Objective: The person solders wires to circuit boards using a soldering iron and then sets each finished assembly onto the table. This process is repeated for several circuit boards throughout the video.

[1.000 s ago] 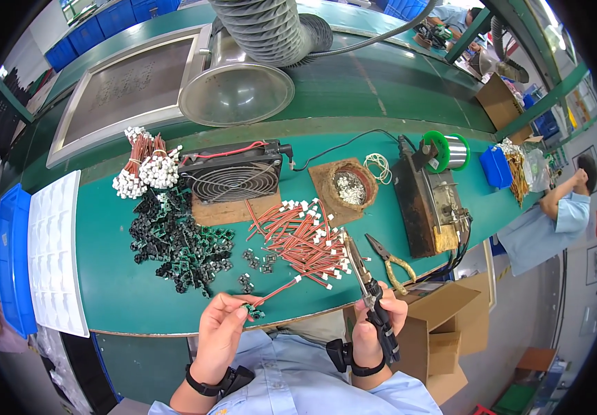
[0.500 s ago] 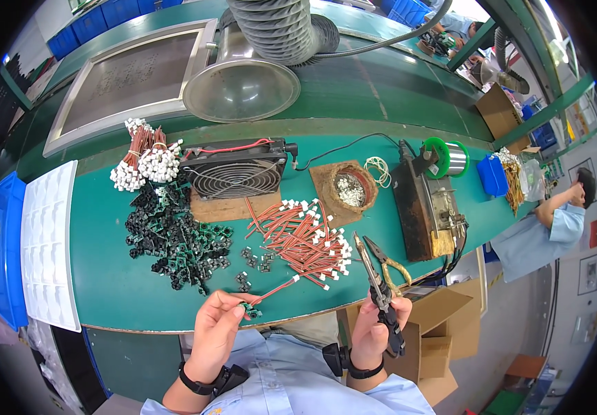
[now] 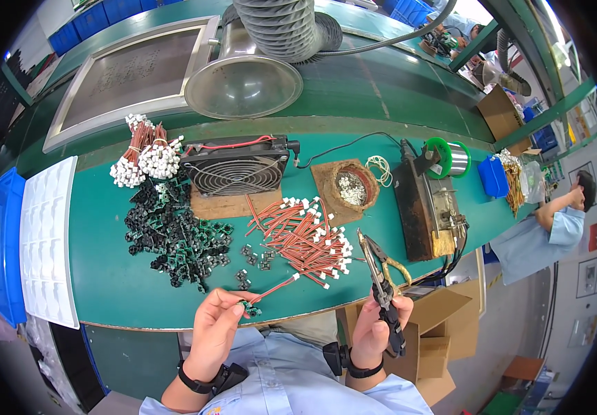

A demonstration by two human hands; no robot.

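Note:
Between the thumb and fingers of my left hand (image 3: 215, 325) is a small green circuit board (image 3: 252, 311), at the table's near edge. A red wire lead (image 3: 274, 286) with a white plug runs from the board toward the pile of leads (image 3: 302, 238). My right hand (image 3: 374, 325) is closed round the dark handle of a soldering iron (image 3: 384, 294), its tip pointing up and away, apart from the board. Just behind the iron lie pliers (image 3: 399, 268) with yellowish handles. A few small dark parts (image 3: 243, 279) sit beyond my left hand.
A heap of dark board parts (image 3: 174, 235) fills the left, beside a white tray (image 3: 48, 242). Farther back stand a fan (image 3: 236, 173), bundled leads (image 3: 149, 155), a round pot (image 3: 350, 190), a dark metal soldering unit (image 3: 416, 214) and a solder spool (image 3: 448, 159). An exhaust hood (image 3: 243, 86) hangs beyond.
The soldering iron's tip has shifted slightly right and away. My left hand keeps its hold on the board, almost unmoved.

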